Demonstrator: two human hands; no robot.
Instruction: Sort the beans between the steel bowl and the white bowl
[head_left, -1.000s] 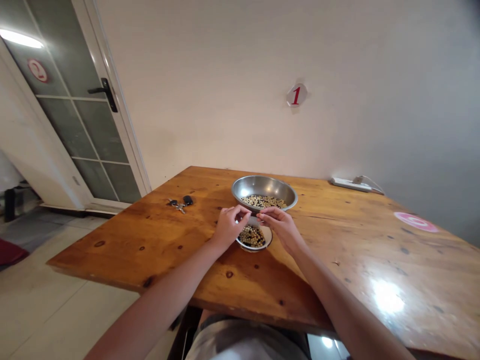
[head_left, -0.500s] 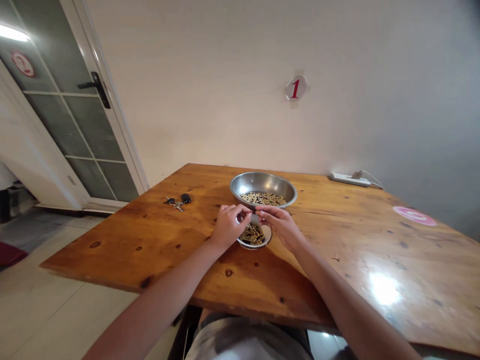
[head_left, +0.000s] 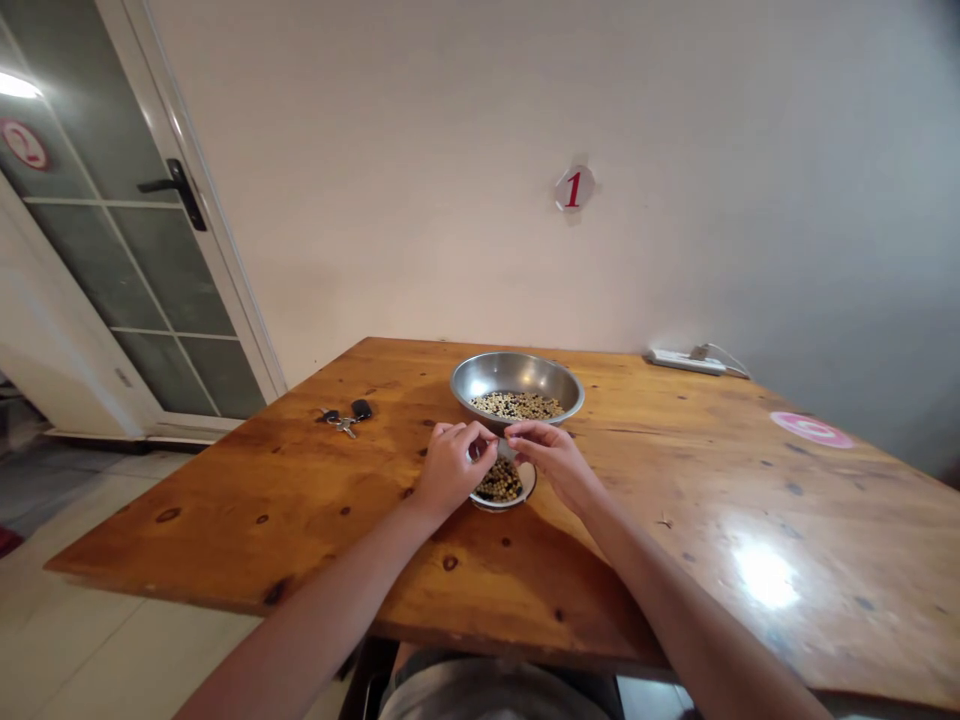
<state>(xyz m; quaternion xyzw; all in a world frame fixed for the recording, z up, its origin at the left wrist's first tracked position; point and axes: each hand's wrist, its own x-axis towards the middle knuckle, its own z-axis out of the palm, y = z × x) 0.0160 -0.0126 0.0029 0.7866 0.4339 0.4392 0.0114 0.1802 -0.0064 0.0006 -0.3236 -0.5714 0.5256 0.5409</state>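
Observation:
My left hand [head_left: 456,468] and my right hand [head_left: 553,460] meet almost fingertip to fingertip above a small bowl [head_left: 531,487]. Thumb and fingers are pinched together on both sides; whatever lies between them is too small to make out. Inside the small bowl are many small round yellow and black pieces [head_left: 501,482], like beads or beans, partly covered by my left hand. Just behind my fingers stands a wide metal basin [head_left: 517,366], its bottom spread with similar yellow and black pieces [head_left: 517,404].
A bunch of keys [head_left: 345,418] lies on the wooden table [head_left: 300,530] to the left. At the back right, a power strip [head_left: 686,360] with a plugged-in cable sits by the wall. A pink round sticker [head_left: 812,429] is on the tabletop at right.
The view has shifted slightly, so the table and bowls appear lower and further left. Both hands stay pinched over the small bowl, with little change between them.

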